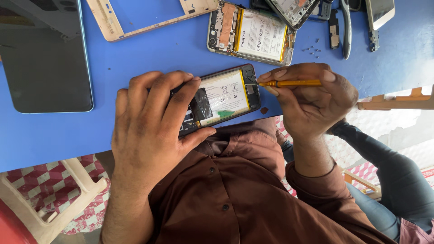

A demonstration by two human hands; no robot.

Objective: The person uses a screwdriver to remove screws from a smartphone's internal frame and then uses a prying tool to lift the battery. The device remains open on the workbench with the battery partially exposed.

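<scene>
An opened phone lies near the front edge of the blue table, its back off and its pale battery showing. My left hand grips the phone's left end, fingers curled over the top and thumb under the near edge. My right hand holds a thin yellow screwdriver level, its tip touching the phone's right end beside the battery.
A second opened phone with a battery lies further back. A dark tablet sits at the left, a beige phone frame behind it. Tweezers, small parts and tiny screws lie at the back right. A plastic chair stands below left.
</scene>
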